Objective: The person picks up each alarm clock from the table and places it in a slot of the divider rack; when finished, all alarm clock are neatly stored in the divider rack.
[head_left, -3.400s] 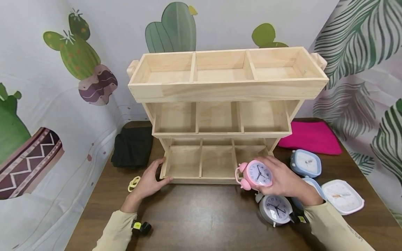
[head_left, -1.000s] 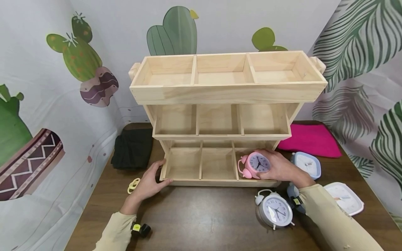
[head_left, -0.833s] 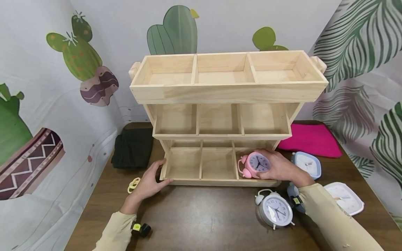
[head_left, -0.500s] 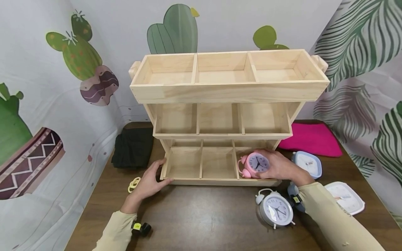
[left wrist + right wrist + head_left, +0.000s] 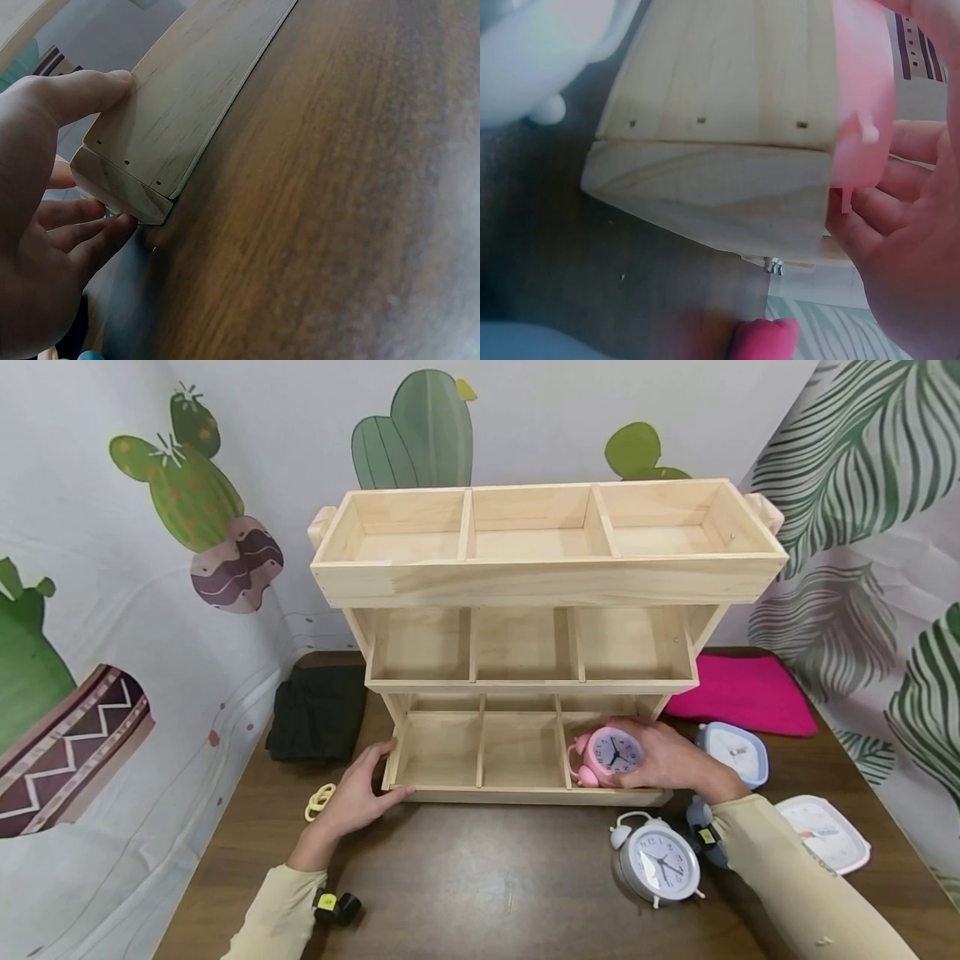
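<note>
In the head view my right hand (image 5: 660,754) grips a pink twin-bell alarm clock (image 5: 617,752), face up towards the camera, bells and handle to the left. The clock sits tilted in the right compartment of the bottom tier of a three-tier wooden rack (image 5: 543,583). In the right wrist view the clock's pink body (image 5: 861,97) shows just behind the tier's front board, fingers round it. My left hand (image 5: 354,797) holds the rack's lower left corner; in the left wrist view its thumb lies on the front board's edge and its fingers touch the end piece (image 5: 124,187).
A white twin-bell alarm clock (image 5: 660,860) lies in front of the rack. Blue (image 5: 733,752) and white (image 5: 823,833) square clocks lie at right; another blue one is partly under my wrist. Around stand a pink cloth (image 5: 742,693), a black cloth (image 5: 315,710) and yellow rings (image 5: 320,802).
Over three seconds my right hand has carried the pink clock from before the rack back into the bottom right compartment. Since then it has barely shifted. My left hand stays put.
</note>
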Motion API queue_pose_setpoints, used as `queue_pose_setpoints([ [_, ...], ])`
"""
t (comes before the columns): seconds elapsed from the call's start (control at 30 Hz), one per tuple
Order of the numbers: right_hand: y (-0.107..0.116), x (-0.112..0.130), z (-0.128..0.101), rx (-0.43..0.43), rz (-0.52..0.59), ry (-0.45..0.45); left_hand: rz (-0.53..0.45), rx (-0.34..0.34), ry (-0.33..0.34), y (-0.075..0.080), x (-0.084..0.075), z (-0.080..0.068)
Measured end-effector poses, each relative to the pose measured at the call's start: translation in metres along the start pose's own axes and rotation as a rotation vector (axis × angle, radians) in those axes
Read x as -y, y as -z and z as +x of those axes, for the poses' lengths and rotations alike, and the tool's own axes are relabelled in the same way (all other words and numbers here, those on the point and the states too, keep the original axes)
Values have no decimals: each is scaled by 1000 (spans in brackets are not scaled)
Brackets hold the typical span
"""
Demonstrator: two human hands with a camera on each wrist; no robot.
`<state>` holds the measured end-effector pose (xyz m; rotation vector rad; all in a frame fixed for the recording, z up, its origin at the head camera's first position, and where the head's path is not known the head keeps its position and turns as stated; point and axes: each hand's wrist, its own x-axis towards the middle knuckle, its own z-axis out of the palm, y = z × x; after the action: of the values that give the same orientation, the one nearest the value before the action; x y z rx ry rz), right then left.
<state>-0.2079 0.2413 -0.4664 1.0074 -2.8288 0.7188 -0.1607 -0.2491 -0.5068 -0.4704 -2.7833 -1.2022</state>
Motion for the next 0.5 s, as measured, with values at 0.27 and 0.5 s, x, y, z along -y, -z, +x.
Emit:
queue_pose_setpoints([
  [0.27, -2, -3, 3, 15, 9, 52, 9, -2, -7, 0, 1, 0],
  [0.5, 2, 0, 4, 57, 2, 24, 11, -2, -14, 0, 1, 0],
])
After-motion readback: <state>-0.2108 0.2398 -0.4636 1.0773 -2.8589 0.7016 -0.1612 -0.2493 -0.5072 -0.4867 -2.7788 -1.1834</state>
